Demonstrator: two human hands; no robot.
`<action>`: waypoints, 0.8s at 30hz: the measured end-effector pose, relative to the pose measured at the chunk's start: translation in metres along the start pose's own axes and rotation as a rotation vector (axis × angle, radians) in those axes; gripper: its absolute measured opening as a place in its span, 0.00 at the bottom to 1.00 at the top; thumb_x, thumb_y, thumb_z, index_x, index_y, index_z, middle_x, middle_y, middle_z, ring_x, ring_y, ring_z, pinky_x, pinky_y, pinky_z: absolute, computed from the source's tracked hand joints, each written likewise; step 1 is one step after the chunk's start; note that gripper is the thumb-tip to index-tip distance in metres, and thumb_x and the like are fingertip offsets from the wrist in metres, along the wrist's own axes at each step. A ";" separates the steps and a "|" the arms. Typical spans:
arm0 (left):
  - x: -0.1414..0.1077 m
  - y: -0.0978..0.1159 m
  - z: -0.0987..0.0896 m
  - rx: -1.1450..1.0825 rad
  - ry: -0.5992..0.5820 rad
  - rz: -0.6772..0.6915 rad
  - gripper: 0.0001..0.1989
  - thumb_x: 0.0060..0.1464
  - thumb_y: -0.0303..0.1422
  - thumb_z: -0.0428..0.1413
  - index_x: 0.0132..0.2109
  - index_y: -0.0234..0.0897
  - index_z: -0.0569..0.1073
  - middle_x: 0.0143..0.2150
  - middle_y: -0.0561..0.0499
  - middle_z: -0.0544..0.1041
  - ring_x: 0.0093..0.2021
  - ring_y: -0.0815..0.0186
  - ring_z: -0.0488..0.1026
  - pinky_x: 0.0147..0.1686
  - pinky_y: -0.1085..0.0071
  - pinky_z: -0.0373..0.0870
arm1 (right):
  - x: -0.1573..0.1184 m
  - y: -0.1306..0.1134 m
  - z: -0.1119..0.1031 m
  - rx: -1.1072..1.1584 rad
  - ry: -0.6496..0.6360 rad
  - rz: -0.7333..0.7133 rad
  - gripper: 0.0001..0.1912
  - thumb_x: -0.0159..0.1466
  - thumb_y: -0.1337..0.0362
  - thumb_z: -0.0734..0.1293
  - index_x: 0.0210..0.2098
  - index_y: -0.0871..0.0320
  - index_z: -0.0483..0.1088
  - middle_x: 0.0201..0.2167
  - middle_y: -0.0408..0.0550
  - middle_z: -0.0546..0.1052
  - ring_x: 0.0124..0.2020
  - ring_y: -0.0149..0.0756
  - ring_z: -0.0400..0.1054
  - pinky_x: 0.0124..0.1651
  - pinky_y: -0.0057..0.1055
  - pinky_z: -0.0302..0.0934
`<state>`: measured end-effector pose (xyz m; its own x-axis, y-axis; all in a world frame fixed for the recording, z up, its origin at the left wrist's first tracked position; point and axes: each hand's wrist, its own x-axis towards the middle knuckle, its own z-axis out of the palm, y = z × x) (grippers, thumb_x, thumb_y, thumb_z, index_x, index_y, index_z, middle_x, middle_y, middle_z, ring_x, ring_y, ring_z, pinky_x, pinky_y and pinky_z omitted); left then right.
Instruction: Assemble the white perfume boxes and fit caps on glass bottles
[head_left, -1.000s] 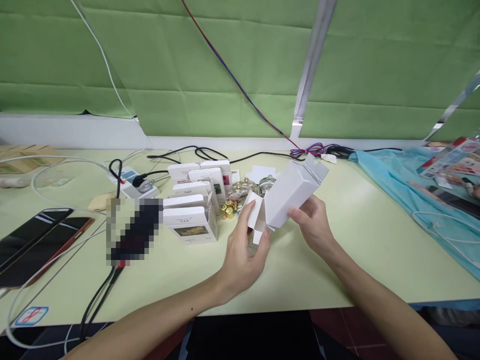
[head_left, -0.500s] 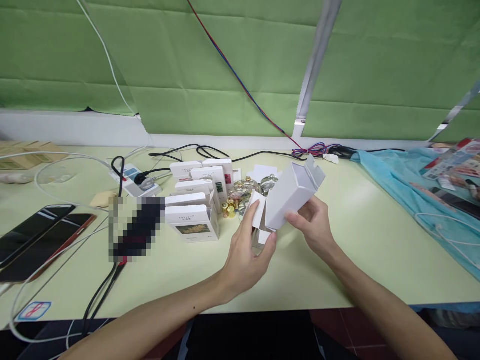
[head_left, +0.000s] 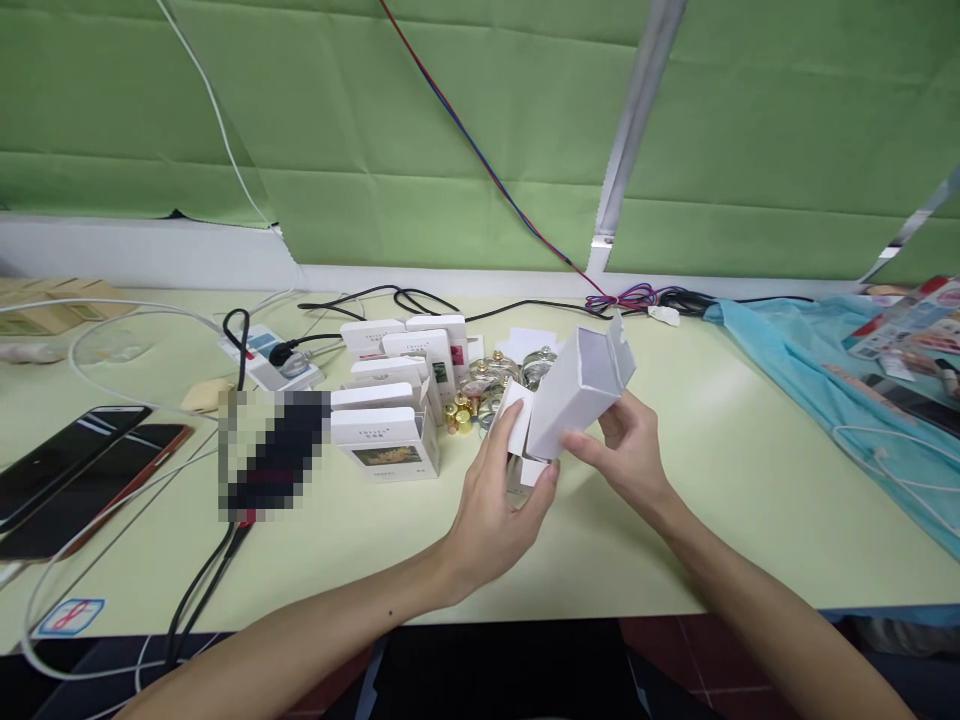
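My left hand is wrapped round a small white carton with raised flaps, mostly hidden by the fingers. A taller white cardboard sleeve leans to the right in my right hand, thumb on its near side. The sleeve's upper end is open with flaps up, and its lower end meets the carton's mouth; how far it sits inside I cannot tell. Behind the hands lie several clear glass bottles and gold caps. White printed boxes with open tops stand in rows to the left.
At the left lie two dark phones, a power strip and loose cables. A blurred-out dark object is beside the boxes. Blue plastic sheeting covers the right side. A green curtain hangs behind the table.
The sleeve in my right hand has shifted slightly left and down against the carton, showing more of its open end. My left hand keeps its hold on the carton.
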<state>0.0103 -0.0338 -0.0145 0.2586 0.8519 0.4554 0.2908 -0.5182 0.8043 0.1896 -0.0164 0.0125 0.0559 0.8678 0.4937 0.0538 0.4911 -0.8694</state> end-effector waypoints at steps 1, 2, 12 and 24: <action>0.000 0.000 0.000 -0.002 -0.002 -0.004 0.34 0.66 0.37 0.56 0.73 0.45 0.53 0.73 0.40 0.62 0.69 0.52 0.67 0.63 0.54 0.72 | 0.000 0.000 0.000 0.000 -0.003 -0.004 0.24 0.58 0.56 0.79 0.53 0.50 0.76 0.50 0.49 0.81 0.51 0.46 0.76 0.57 0.44 0.71; 0.000 0.000 0.000 -0.005 -0.003 -0.007 0.34 0.65 0.37 0.57 0.73 0.45 0.53 0.73 0.40 0.62 0.69 0.52 0.67 0.63 0.54 0.72 | 0.000 -0.001 0.000 -0.003 -0.005 -0.006 0.25 0.58 0.56 0.79 0.53 0.50 0.76 0.50 0.49 0.81 0.51 0.47 0.76 0.57 0.44 0.71; 0.002 0.002 0.000 -0.043 -0.012 0.001 0.32 0.65 0.36 0.58 0.72 0.45 0.56 0.71 0.41 0.64 0.68 0.53 0.67 0.64 0.55 0.71 | -0.001 -0.003 0.000 -0.101 -0.024 -0.049 0.30 0.57 0.58 0.79 0.57 0.51 0.74 0.51 0.50 0.81 0.51 0.49 0.76 0.57 0.47 0.72; 0.003 0.005 -0.001 -0.045 -0.014 -0.033 0.31 0.65 0.37 0.57 0.71 0.46 0.59 0.70 0.40 0.65 0.69 0.52 0.65 0.63 0.53 0.71 | -0.002 -0.008 0.004 -0.217 -0.032 -0.133 0.31 0.55 0.59 0.80 0.56 0.53 0.74 0.52 0.51 0.81 0.52 0.49 0.77 0.57 0.47 0.72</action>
<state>0.0114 -0.0333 -0.0086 0.2629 0.8669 0.4235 0.2572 -0.4860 0.8353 0.1855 -0.0212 0.0183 0.0027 0.8001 0.5998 0.2718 0.5767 -0.7705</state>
